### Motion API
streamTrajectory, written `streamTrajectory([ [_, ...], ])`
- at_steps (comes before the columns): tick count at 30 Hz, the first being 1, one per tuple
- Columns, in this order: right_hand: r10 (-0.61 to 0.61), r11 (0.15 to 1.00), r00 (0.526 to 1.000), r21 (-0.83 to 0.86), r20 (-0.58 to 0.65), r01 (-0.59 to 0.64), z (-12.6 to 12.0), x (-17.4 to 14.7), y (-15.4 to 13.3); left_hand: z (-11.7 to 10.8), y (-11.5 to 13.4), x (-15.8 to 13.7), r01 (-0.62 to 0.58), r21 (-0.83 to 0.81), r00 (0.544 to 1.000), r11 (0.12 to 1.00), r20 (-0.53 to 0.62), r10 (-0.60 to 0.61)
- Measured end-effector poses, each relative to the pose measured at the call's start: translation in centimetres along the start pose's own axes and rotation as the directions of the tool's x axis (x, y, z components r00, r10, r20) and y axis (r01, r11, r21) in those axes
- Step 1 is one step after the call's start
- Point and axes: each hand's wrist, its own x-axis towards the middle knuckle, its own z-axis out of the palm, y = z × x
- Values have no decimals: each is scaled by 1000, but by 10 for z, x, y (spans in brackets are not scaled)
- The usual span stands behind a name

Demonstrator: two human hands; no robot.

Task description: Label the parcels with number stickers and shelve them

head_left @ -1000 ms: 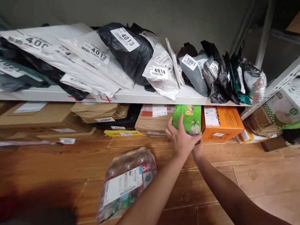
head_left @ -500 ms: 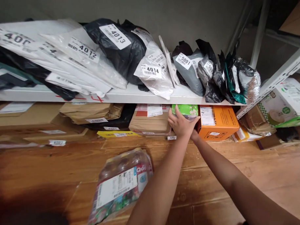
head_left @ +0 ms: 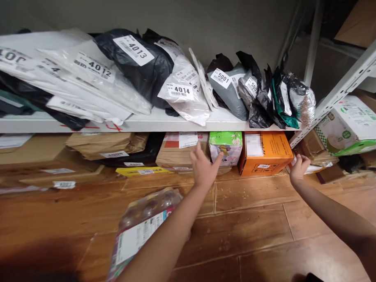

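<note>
"I'm watching through the head camera with you. What's closest?"

"My left forearm [head_left: 163, 240]. It crosses over the bottle pack [head_left: 137, 233], which lies on the wooden floor [head_left: 252, 225], label up."

"And your hands?"

"My left hand [head_left: 204, 168] is in front of the green box [head_left: 232, 149], fingers spread wide and holding nothing. The thumb overlaps the box's front, but I can't tell from here whether it touches."

"The other one?"

"My right hand [head_left: 299, 168] is well apart from it, just past the orange box [head_left: 270, 152], near a white packet [head_left: 314, 168]. Its fingers are bent together; I can't tell if anything is between them."

"So where do I find the green box?"

"Upright below the shelf [head_left: 162, 124], between a carton [head_left: 174, 156] on its left and the orange box on its right. I can't make out what it stands on."

"Higher up, I see bags."

"Yes, on the shelf: black bag 4013 [head_left: 133, 73], white bag 4014 [head_left: 185, 102], grey bag 5001 [head_left: 229, 96]. Behind them I see a grey wall [head_left: 208, 25]."
</note>
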Motion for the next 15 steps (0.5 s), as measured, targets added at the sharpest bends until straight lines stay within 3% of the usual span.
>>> streamTrajectory([
  [3,-26,999,1000,-21,-18,25,7,-6,3,14,23,-5,68,55,994,996,-85,-64],
  [9,-82,980,996,-183,-30,75,33,-36,0,64,76,6,254,144,964,956,-115,-239],
  [15,-128,984,987,-116,99,139,18,-31,-1,56,74,3,280,153,955,948,-148,-258],
])
